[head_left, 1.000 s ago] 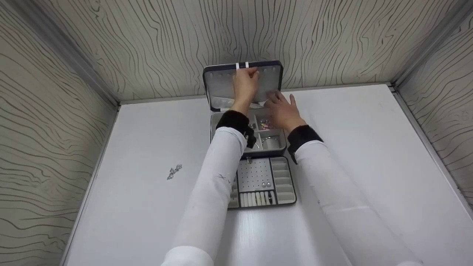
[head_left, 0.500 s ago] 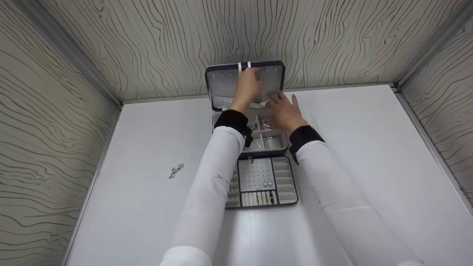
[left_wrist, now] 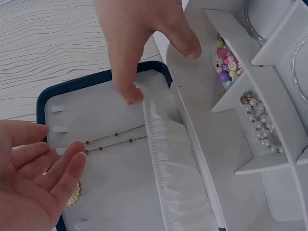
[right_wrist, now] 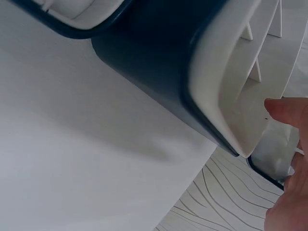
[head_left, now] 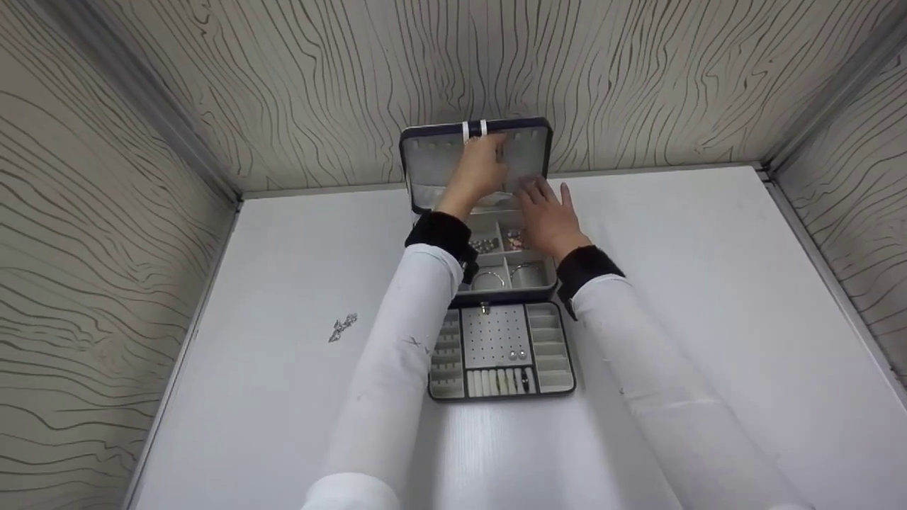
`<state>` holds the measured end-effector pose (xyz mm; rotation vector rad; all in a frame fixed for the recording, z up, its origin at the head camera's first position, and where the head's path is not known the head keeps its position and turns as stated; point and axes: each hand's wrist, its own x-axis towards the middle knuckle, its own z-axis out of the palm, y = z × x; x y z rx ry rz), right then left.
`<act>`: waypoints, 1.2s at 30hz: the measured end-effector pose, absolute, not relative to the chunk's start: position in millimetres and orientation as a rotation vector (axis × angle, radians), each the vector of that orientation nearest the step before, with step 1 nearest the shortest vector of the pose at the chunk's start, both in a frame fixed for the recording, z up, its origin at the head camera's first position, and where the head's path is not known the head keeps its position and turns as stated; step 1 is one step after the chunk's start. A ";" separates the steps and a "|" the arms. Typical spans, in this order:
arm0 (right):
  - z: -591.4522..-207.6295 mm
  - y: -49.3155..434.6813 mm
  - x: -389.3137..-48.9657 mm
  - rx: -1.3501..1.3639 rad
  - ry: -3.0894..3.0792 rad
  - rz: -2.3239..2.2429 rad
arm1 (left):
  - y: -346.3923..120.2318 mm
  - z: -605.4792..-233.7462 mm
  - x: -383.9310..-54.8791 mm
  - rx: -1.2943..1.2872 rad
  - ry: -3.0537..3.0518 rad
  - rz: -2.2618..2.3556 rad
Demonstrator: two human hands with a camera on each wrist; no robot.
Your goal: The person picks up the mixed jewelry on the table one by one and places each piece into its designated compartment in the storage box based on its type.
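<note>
A dark-blue jewelry box (head_left: 504, 294) stands with its lid (head_left: 429, 166) raised. My left hand (head_left: 482, 166) is at the lid's upper middle. In the left wrist view, my left hand (left_wrist: 38, 175) has loosely bent fingers beside the small white hooks, and the beaded gold chain necklace (left_wrist: 115, 134) runs from behind its fingertips into the gathered white pocket (left_wrist: 175, 168). A gold ornament (left_wrist: 74, 196) shows partly behind those fingers. My right hand (head_left: 549, 216), fingers extended, touches the pocket's edge with a fingertip; its thumb stands apart.
Box compartments hold colorful beads (left_wrist: 227, 67), a pearl strand (left_wrist: 261, 122) and bangles (head_left: 489, 278). A removable tray (head_left: 496, 333) with earrings (head_left: 518, 354) and rings (head_left: 514, 382) lies in front. A silvery jewelry piece (head_left: 343, 327) lies at left on the white table (head_left: 283, 397).
My left hand has turned slightly at the lid, its fingers now pointing more to the right. My right hand stays by the pocket. The head view has shifted a little.
</note>
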<state>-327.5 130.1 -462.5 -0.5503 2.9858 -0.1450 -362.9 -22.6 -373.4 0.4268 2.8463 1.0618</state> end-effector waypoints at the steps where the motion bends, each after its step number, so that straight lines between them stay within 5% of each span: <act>1: -462.6 129.6 -328.1 -0.552 2.987 -0.145 | -23.0 -373.8 -363.1 0.432 2.843 1.053; 21: -452.3 140.2 -337.7 -0.584 2.901 -0.507 | -64.0 -375.7 -336.8 0.711 2.844 1.001; 36: -468.8 163.6 -319.3 -0.532 2.881 -0.603 | -160.8 -441.7 -274.6 0.441 2.857 0.983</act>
